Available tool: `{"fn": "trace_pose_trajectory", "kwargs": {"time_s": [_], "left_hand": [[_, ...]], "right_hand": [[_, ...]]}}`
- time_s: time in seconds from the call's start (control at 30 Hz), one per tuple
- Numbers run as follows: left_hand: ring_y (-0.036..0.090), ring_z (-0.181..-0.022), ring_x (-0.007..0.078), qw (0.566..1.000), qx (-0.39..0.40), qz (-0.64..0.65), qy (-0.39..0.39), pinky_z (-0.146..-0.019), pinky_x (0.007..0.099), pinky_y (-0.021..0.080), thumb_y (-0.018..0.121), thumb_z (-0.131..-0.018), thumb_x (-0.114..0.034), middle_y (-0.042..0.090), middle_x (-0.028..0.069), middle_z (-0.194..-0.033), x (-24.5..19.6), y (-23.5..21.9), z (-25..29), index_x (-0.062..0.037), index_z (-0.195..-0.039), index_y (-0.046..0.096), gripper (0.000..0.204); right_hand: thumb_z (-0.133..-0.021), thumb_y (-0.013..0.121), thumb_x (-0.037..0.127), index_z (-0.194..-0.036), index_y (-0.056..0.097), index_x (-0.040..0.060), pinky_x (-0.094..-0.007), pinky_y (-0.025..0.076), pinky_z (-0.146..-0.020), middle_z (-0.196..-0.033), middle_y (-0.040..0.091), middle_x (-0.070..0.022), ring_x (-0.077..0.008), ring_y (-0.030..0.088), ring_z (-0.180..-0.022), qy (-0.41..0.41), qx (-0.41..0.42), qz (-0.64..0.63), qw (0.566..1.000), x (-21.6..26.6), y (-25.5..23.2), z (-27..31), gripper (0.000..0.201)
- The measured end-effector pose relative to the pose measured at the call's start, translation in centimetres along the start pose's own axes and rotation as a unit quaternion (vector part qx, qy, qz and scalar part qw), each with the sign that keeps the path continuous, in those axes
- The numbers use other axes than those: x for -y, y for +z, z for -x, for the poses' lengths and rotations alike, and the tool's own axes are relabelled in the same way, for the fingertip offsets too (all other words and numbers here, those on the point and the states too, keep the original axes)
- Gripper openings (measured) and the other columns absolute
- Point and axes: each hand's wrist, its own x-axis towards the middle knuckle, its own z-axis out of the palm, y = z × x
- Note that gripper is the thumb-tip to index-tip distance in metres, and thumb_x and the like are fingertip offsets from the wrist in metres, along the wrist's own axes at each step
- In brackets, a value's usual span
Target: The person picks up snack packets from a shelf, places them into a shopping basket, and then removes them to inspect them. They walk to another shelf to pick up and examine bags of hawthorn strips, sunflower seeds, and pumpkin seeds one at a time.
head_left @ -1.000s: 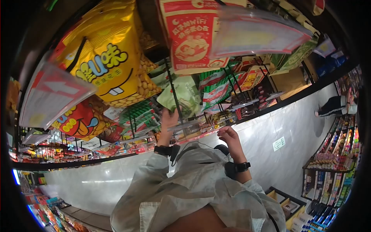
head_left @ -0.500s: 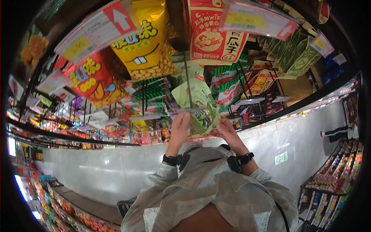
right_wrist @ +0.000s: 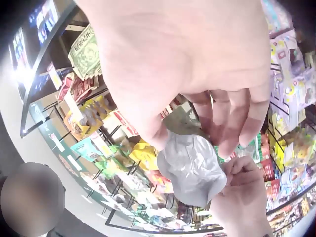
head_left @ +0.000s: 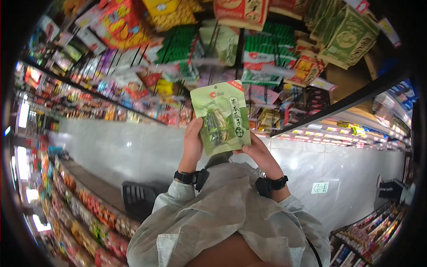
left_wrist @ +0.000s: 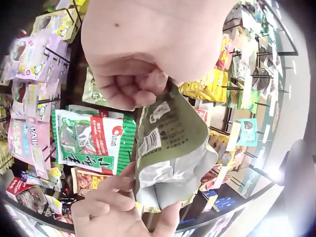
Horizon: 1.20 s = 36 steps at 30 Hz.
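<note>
A light green bag of melon seeds (head_left: 221, 118) is held up in front of the body, its printed front facing the head camera. My left hand (head_left: 193, 140) pinches its lower left edge. At the lower right corner my right hand (head_left: 259, 153) grips it between thumb and fingers. The left wrist view shows the back of the seed bag (left_wrist: 170, 143), with a barcode and a silvery bottom fold, between the two hands. From the right wrist, the shiny base of the bag (right_wrist: 192, 168) shows below my right hand's curled fingers.
Racks of hanging snacks stand ahead, with green-and-white packets (head_left: 269, 58) and similar light green pouches (head_left: 221, 42). Shelf rails (head_left: 329, 111) cross in front. A black basket (head_left: 138, 198) sits behind on the left. Another person (head_left: 393, 189) stands far right.
The left hand reached to a hanging light green bag, then the right hand joined it. The bag has come off the rack toward the body, now between both hands.
</note>
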Motion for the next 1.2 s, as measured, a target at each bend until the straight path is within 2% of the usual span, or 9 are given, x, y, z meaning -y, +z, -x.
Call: {"fn": "trace_pose_trajectory", "kwargs": {"time_s": [0.17, 0.27, 0.4, 0.53, 0.57, 0.67, 0.7, 0.9, 1.2], "left_hand": [[0.063, -0.115, 0.0161, 0.995, -0.080, -0.061, -0.015, -0.098, 0.0311, 0.050, 0.044, -0.109, -0.025, 0.064, 0.0082, -0.131, 0.0, -0.8, 8.2, 0.0013, -0.138, 0.053, 0.040], [0.057, -0.086, 0.0047, 0.976, -0.124, -0.168, -0.058, -0.074, 0.0200, 0.044, 0.047, -0.109, -0.026, 0.066, -0.0006, -0.108, -0.1, -1.9, 12.1, -0.0002, -0.137, 0.057, 0.040], [0.036, -0.065, 0.0016, 0.960, -0.093, -0.263, -0.007, -0.057, 0.0209, 0.030, 0.045, -0.110, -0.026, 0.054, -0.0080, -0.084, 0.0, -3.9, 15.6, -0.0018, -0.132, 0.062, 0.036], [0.050, -0.083, 0.0047, 0.950, -0.144, -0.274, 0.037, -0.073, 0.0219, 0.041, 0.046, -0.110, -0.024, 0.062, -0.0032, -0.099, -0.1, -4.7, 18.8, 0.0003, -0.131, 0.061, 0.035], [0.054, -0.099, 0.0078, 0.952, -0.149, -0.263, 0.042, -0.088, 0.0255, 0.044, 0.047, -0.110, -0.025, 0.065, 0.0007, -0.111, -0.1, -5.1, 19.6, 0.0012, -0.132, 0.059, 0.037], [0.055, -0.106, 0.0104, 0.951, -0.172, -0.256, 0.020, -0.096, 0.0281, 0.044, 0.045, -0.110, -0.026, 0.065, 0.0031, -0.117, 0.8, -7.5, 22.6, 0.0013, -0.135, 0.057, 0.039], [0.056, -0.107, 0.0120, 0.943, -0.195, -0.270, -0.019, -0.096, 0.0291, 0.044, 0.044, -0.111, -0.029, 0.065, 0.0043, -0.118, 0.9, -8.5, 23.8, 0.0018, -0.135, 0.057, 0.042], [0.057, -0.106, 0.0140, 0.954, -0.222, -0.203, 0.013, -0.096, 0.0311, 0.045, 0.041, -0.111, -0.036, 0.066, 0.0067, -0.117, -0.6, -13.8, 30.7, 0.0029, -0.130, 0.059, 0.046], [0.057, -0.100, 0.0095, 0.946, -0.204, -0.238, -0.078, -0.091, 0.0278, 0.048, 0.043, -0.111, -0.036, 0.066, 0.0031, -0.114, -1.1, -25.4, 41.0, 0.0027, -0.127, 0.060, 0.045]], "right_hand": [[-0.099, 0.060, 0.021, -0.149, 0.041, -0.0015, -0.0313, 0.045, -0.103, -0.140, 0.055, -0.0068, -0.0150, 0.055, -0.120, 0.035, 0.017, -0.002, 0.999, -2.3, 1.3, 2.9, 0.058], [-0.098, 0.066, 0.019, -0.146, 0.044, -0.0004, -0.0291, 0.042, -0.104, -0.138, 0.055, -0.0046, -0.0116, 0.051, -0.123, 0.071, 0.006, -0.055, 0.996, -3.2, 2.9, 3.7, 0.056], [-0.095, 0.071, 0.009, -0.143, 0.048, 0.0015, -0.0277, 0.048, -0.098, -0.129, 0.061, -0.0040, -0.0113, 0.058, -0.115, 0.080, 0.000, -0.041, 0.996, -5.2, 5.7, 3.7, 0.054], [-0.093, 0.071, 0.007, -0.142, 0.048, 0.0013, -0.0272, 0.051, -0.094, -0.125, 0.064, -0.0039, -0.0112, 0.062, -0.110, 0.095, 0.036, -0.029, 0.994, -6.7, 7.9, 3.2, 0.054], [-0.093, 0.072, 0.006, -0.142, 0.048, 0.0012, -0.0272, 0.051, -0.094, -0.124, 0.065, -0.0040, -0.0112, 0.062, -0.110, 0.099, 0.048, -0.020, 0.994, -7.1, 8.5, 3.1, 0.054], [-0.092, 0.071, 0.005, -0.142, 0.049, 0.0009, -0.0278, 0.051, -0.095, -0.126, 0.064, -0.0047, -0.0113, 0.062, -0.112, 0.098, 0.067, 0.013, 0.993, -7.9, 11.7, 2.7, 0.055], [-0.091, 0.071, 0.004, -0.145, 0.045, 0.0013, -0.0280, 0.050, -0.097, -0.133, 0.061, -0.0065, -0.0125, 0.060, -0.117, 0.101, 0.082, 0.016, 0.991, -8.3, 12.8, 2.7, 0.060], [-0.089, 0.072, 0.002, -0.159, 0.029, 0.0029, -0.0311, 0.046, -0.105, -0.147, 0.051, -0.0117, -0.0180, 0.054, -0.129, 0.030, 0.102, 0.093, 0.990, -11.9, 22.1, 3.9, 0.082], [-0.088, 0.073, 0.002, -0.158, 0.030, -0.0002, -0.0320, 0.046, -0.106, -0.147, 0.051, -0.0144, -0.0186, 0.054, -0.129, 0.007, 0.093, 0.259, 0.961, -20.1, 32.2, 9.4, 0.082]]}}
